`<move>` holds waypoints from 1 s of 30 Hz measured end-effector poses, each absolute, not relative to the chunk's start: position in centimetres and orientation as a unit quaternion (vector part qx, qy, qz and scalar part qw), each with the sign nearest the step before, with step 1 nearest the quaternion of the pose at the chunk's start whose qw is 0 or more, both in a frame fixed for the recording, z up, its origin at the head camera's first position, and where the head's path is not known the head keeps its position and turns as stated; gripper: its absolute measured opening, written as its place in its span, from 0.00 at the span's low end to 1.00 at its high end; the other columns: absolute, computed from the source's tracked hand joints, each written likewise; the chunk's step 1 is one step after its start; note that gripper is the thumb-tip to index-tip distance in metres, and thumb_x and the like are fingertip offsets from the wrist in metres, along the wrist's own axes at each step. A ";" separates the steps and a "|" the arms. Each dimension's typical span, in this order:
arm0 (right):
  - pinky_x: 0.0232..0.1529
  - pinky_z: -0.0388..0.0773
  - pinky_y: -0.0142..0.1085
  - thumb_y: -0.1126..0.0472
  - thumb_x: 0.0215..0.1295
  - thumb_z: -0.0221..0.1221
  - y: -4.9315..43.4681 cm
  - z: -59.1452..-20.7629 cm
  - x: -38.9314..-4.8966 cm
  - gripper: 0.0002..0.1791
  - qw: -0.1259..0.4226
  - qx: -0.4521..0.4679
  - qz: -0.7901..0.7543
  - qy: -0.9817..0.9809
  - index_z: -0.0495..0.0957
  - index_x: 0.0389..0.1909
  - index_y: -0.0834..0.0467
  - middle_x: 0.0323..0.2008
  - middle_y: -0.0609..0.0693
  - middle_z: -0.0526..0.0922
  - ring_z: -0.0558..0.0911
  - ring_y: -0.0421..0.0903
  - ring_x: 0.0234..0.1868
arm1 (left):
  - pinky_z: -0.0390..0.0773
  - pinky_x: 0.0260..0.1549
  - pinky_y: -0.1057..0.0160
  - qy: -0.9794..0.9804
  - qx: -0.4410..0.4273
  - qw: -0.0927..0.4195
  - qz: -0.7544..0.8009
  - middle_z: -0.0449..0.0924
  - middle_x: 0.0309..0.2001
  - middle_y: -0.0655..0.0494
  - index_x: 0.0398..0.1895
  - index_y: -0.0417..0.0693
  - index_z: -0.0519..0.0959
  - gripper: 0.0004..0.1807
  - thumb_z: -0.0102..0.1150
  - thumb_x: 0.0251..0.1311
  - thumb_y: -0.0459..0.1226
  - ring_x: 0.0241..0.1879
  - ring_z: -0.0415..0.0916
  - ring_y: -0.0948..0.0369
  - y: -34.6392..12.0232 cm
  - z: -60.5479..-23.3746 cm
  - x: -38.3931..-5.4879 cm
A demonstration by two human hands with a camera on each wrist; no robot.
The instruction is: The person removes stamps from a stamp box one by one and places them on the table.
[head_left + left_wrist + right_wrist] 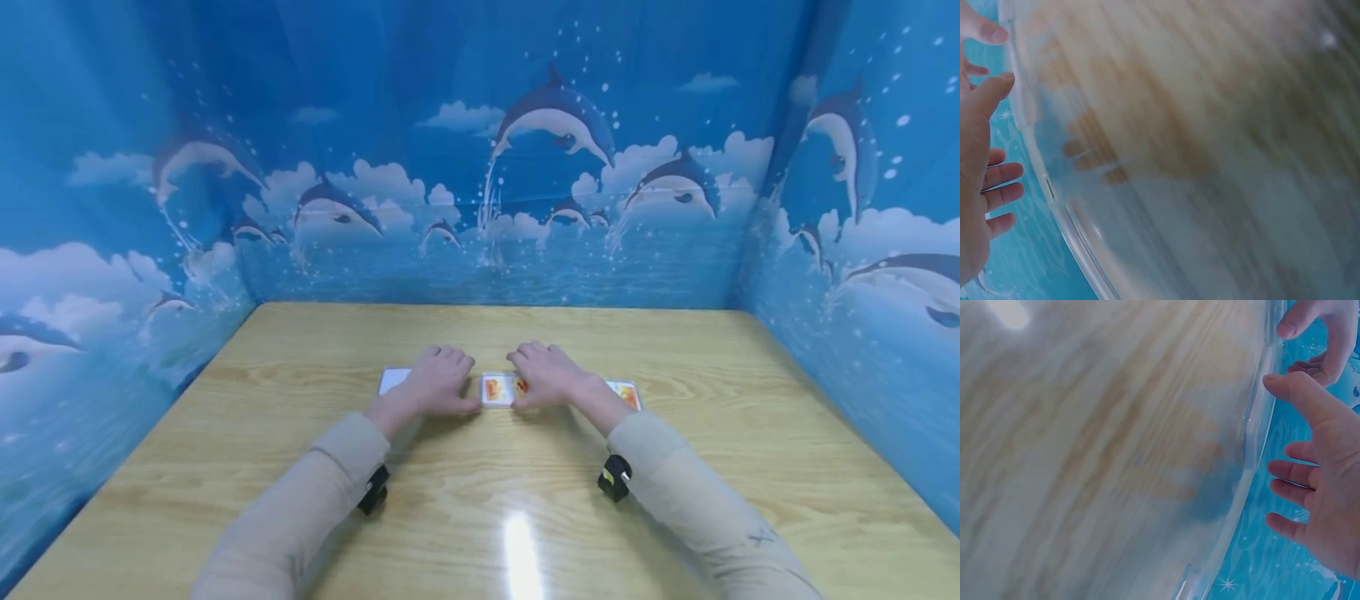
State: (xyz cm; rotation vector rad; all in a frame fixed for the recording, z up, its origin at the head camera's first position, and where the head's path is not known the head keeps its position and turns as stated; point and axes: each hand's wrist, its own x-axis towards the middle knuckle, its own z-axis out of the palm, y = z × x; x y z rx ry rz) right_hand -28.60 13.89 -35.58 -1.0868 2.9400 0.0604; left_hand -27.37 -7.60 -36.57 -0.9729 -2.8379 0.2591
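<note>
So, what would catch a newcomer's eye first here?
Probably the blue dolphin backdrop, wrapped around the back and both sides of the wooden table. Next, the left hand and right hand, side by side over a row of card-like pieces near the middle of the head view, then the white glare nearer the camera.

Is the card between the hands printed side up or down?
Printed side up: in the head view, the card between the left hand and right hand shows orange print on its upper face.
</note>
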 end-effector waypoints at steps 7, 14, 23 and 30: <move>0.56 0.65 0.51 0.42 0.46 0.62 14.3 -36.0 -28.8 0.46 0.029 -0.348 0.017 0.937 0.62 0.63 0.63 0.57 0.57 0.69 0.67 0.53 0.58 | 0.65 0.55 0.51 -0.941 -0.326 0.040 0.082 0.73 0.51 0.46 0.56 0.40 0.69 0.44 0.49 0.51 0.68 0.52 0.69 0.52 -6.9 -37.0 -27.8; 0.56 0.64 0.50 0.43 0.47 0.62 14.4 -36.0 -29.0 0.44 0.041 -0.355 0.012 0.934 0.63 0.63 0.64 0.56 0.57 0.70 0.67 0.53 0.57 | 0.64 0.55 0.52 -0.940 -0.331 0.025 0.085 0.72 0.52 0.47 0.58 0.41 0.68 0.44 0.49 0.51 0.67 0.53 0.68 0.53 -6.2 -37.2 -28.2; 0.56 0.64 0.53 0.43 0.47 0.61 14.3 -36.1 -29.2 0.44 0.060 -0.354 0.014 0.933 0.64 0.62 0.64 0.56 0.58 0.69 0.68 0.53 0.57 | 0.66 0.54 0.53 -0.932 -0.351 0.022 0.091 0.73 0.51 0.47 0.58 0.40 0.68 0.41 0.47 0.55 0.64 0.52 0.68 0.54 -5.6 -37.4 -28.2; 0.52 0.68 0.48 0.44 0.47 0.61 14.3 -36.2 -29.4 0.42 0.063 -0.364 0.010 0.929 0.65 0.61 0.64 0.53 0.57 0.70 0.69 0.52 0.53 | 0.64 0.56 0.53 -0.928 -0.359 0.009 0.101 0.72 0.53 0.47 0.60 0.40 0.67 0.40 0.46 0.57 0.63 0.54 0.67 0.53 -5.3 -37.3 -28.5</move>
